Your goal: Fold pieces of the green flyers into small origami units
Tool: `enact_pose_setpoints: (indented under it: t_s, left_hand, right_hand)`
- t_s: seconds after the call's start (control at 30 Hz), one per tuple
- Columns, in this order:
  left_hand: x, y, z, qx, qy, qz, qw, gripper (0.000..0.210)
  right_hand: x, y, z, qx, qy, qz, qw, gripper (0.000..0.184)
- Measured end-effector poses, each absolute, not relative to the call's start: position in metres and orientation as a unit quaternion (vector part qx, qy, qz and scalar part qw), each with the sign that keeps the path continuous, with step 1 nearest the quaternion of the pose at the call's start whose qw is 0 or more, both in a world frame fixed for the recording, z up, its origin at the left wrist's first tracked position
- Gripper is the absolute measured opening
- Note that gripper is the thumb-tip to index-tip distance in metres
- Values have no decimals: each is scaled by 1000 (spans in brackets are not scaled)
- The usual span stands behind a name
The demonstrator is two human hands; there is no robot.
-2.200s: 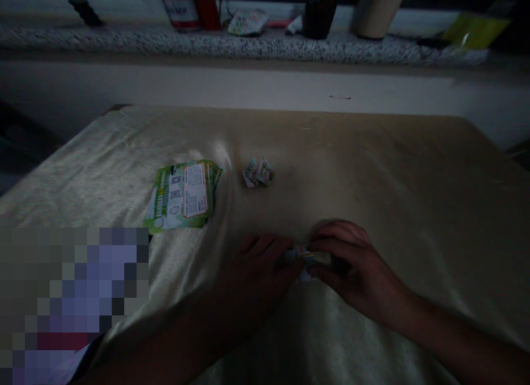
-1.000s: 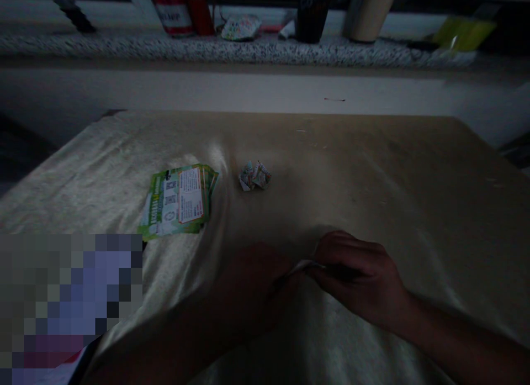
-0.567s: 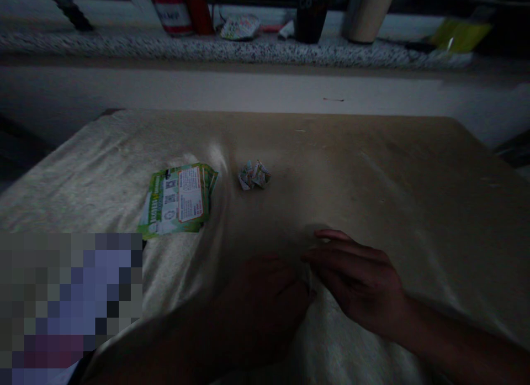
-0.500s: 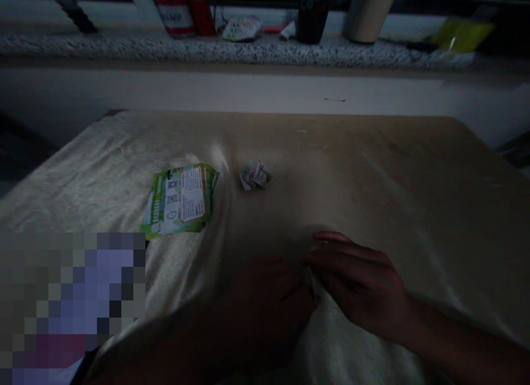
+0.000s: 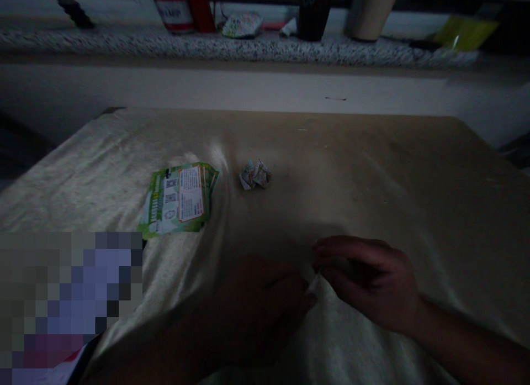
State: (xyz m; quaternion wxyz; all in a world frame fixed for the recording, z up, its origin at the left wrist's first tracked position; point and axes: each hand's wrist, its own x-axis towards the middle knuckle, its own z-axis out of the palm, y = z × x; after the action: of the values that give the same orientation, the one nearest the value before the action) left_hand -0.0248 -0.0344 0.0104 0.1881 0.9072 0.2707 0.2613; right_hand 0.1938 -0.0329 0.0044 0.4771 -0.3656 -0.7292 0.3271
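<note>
In the dim head view, my left hand (image 5: 273, 296) is closed, thumb and fingers pinching a small pale folded piece of paper (image 5: 314, 285). Most of that piece is hidden behind the fingers. Its upper tip meets the fingertips of my right hand (image 5: 368, 280), which are curled together in a pinch on it. Farther back on the cloth sit crumpled printed paper pieces (image 5: 255, 175), folded into small peaks. To their left lies a stack of green printed packets (image 5: 178, 200) with white label panels.
A shiny beige cloth covers the table (image 5: 414, 180). Behind it, a speckled stone sill (image 5: 256, 49) carries a red can (image 5: 174, 9), a dark cup (image 5: 313, 15), a beige tumbler (image 5: 372, 12), crumpled paper (image 5: 242, 25) and a yellow item (image 5: 466, 32). A blurred-out patch covers the lower left.
My right hand has shifted slightly right and down, its fingers more curled. More of the pale paper shows between the hands. The packets and crumpled pieces stay put.
</note>
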Motion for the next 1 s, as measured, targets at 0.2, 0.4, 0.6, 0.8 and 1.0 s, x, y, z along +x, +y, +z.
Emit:
enact_pose_setpoints:
  t_s: [0.2, 0.4, 0.6, 0.8, 1.0]
  left_hand:
    - [-24, -31, 3, 818, 389, 255, 338, 32]
    - [-17, -33, 0, 789, 408, 262, 377, 30]
    - [-13, -35, -6, 801, 415, 283, 326, 31]
    - [-14, -32, -3, 809, 408, 287, 312, 30]
    - [-13, -36, -7, 859, 331, 281, 272, 27]
  right_hand:
    - [195, -34, 3, -378, -726, 301, 490, 24]
    - [195, -36, 15, -291, -791, 245, 479, 21]
    - [193, -39, 11, -292, -777, 272, 488, 22]
    - [190, -38, 3, -422, -714, 283, 482, 18]
    - [190, -40, 2, -429, -717, 281, 472, 16]
